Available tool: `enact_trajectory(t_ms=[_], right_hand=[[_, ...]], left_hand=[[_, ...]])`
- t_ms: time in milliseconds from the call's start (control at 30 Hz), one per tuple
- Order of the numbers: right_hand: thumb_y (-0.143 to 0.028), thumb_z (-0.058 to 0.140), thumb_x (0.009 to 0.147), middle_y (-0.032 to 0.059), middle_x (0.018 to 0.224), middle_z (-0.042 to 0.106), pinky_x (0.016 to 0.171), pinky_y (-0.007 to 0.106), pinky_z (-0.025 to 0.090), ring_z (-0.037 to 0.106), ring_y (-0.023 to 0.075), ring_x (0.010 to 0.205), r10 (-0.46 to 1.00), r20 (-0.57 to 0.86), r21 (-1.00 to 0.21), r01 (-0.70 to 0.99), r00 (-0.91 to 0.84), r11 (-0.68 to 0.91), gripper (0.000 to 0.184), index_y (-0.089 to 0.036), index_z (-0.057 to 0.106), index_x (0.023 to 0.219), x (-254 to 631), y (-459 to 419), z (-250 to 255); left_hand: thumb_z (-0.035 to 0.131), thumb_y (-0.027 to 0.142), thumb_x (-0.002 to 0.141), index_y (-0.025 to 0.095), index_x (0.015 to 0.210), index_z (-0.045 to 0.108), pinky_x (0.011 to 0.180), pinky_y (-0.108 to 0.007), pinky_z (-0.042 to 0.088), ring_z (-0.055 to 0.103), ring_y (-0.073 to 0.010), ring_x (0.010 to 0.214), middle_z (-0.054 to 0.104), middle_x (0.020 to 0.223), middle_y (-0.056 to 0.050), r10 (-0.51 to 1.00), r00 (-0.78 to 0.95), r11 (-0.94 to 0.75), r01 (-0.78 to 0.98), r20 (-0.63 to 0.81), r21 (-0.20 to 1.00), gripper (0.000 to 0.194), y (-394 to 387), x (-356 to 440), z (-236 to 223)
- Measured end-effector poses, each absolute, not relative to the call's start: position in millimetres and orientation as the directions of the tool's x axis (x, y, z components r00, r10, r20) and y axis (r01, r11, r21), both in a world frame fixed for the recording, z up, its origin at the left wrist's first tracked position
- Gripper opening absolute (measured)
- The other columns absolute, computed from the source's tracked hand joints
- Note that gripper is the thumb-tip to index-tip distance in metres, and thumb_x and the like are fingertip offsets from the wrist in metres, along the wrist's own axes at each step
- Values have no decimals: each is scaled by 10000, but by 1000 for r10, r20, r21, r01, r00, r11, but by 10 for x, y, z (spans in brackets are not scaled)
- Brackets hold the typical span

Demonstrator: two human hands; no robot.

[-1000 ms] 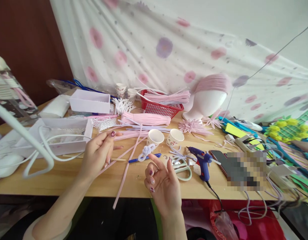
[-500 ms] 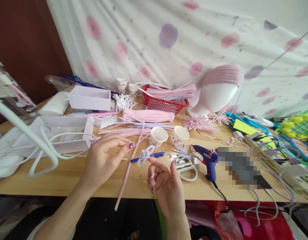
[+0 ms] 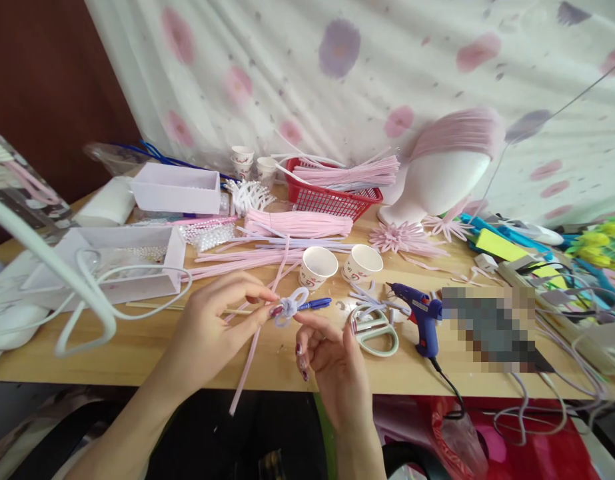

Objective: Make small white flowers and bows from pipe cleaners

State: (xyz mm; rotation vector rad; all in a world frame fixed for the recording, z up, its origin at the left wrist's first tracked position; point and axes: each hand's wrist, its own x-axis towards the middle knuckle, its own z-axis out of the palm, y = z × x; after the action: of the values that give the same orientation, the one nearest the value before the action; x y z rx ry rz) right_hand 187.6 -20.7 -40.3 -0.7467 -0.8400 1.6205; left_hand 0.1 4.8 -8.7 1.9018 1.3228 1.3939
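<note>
A small lavender pipe-cleaner flower [image 3: 288, 307] with looped petals is between my two hands. The thumb and index finger of my left hand [image 3: 217, 327] are pinched at its left side. My right hand [image 3: 334, 370] is palm up, its index fingertip at the flower's lower right edge, thumb held apart and other fingers curled with nothing visible in them. Below the flower and my left fingers, a pink pipe cleaner [image 3: 246, 380] lies across the table's front edge. Behind the flower, a blue pen [image 3: 314, 303] is partly covered.
Two paper cups [image 3: 319, 265] stand beyond my hands. Right of them are green-handled scissors [image 3: 380, 339] and a blue glue gun [image 3: 421, 313]. Pink pipe cleaners [image 3: 298, 225], a red basket [image 3: 332, 200] and a foam head [image 3: 444, 180] are behind. A white box [image 3: 177, 257] stands left.
My left hand has moved right, and its fingertips now meet the lavender flower. My right hand stays nearly in place. The camera view has shifted slightly.
</note>
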Motion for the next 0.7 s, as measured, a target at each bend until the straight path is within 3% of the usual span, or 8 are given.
enact_trajectory(t_ms=[233,400,500,700], right_hand=[[-718,501,953,36,739,646,550,209,416,529,120,609,979,36,-897,-439,-202,-57,577,-252,833,1030,1925,-269,-486],[-682,444,1002,30,767,632,602,247,415,536,137,667,973,93,-947,-320,-213,20,574,-249,818,1058,1969,-325,-488],[-636,407,1038,26,785,624,633,266,418,533,149,704,962,144,-962,-259,-234,81,546,-266,808,1075,1980,-335,-469],[-540,331,1093,15,799,592,686,293,418,522,157,731,930,252,-964,-147,-269,219,506,-312,773,1189,1988,-330,-457]], left_hand=[[760,234,836,252,783,729,707,-230,535,696,-150,752,747,781,36,939,107,-344,331,328,878,64,57,-8,-117],[777,177,837,242,794,721,700,-215,545,698,-136,732,738,781,33,899,188,-435,275,395,858,97,72,-69,-178],[761,116,853,228,810,714,703,-221,543,697,-130,726,733,793,20,817,235,-576,286,527,766,129,50,-114,-219],[718,49,867,205,913,704,753,-329,539,672,-173,754,734,824,-20,577,221,-778,444,786,445,164,-53,-141,-282]])
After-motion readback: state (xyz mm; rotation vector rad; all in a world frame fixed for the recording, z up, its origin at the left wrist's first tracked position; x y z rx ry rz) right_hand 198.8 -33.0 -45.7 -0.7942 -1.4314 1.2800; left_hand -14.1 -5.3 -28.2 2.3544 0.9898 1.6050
